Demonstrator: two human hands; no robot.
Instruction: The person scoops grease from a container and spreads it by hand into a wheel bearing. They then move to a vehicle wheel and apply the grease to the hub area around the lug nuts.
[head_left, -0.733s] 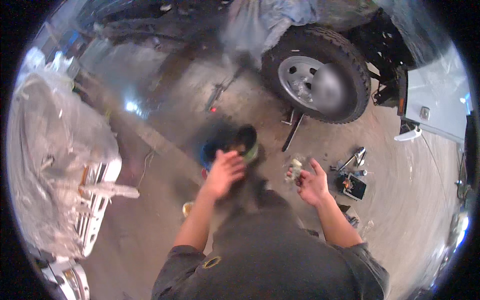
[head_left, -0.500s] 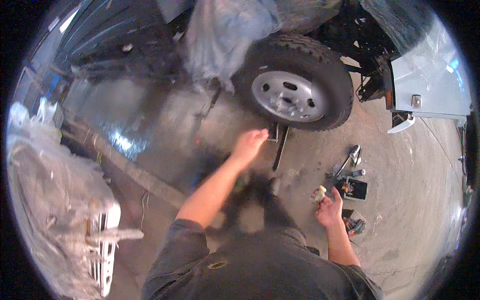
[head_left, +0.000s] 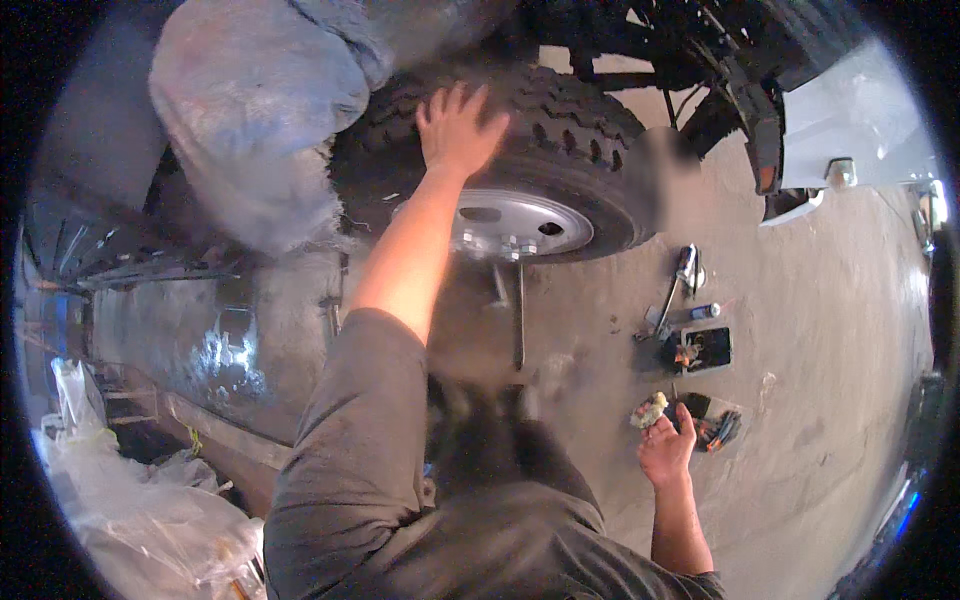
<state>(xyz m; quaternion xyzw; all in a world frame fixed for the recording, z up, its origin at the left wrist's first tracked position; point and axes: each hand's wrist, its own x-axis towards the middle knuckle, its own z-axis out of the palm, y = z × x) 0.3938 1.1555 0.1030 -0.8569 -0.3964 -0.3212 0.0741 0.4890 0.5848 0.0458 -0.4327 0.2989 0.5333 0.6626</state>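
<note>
My left hand [head_left: 460,135] reaches far forward with its fingers spread, against the tread of a large black tire [head_left: 585,140]. Below the hand shows the tire's silver wheel rim [head_left: 550,215], with several shiny wheel nuts [head_left: 512,247] near its middle. My left forearm covers part of the rim. Low on the right, my right hand [head_left: 665,455] is held up away from the wheel. Its fingers are closed on a small crumpled wad [head_left: 650,408], pale yellow with pinkish patches, whose kind I cannot make out.
On the floor to the right lie a long-handled tool [head_left: 675,290], a small cylinder [head_left: 705,312], a black bin [head_left: 714,348] and a second tray with orange-handled things [head_left: 722,430]. Plastic sheeting [head_left: 255,110] hangs left of the tire. A pale vehicle panel [head_left: 845,125] juts in at right.
My left hand has moved forward from in front of the wheel up to the tire's tread. My view has shifted closer to the wheel. The right hand still holds the crumpled wad.
</note>
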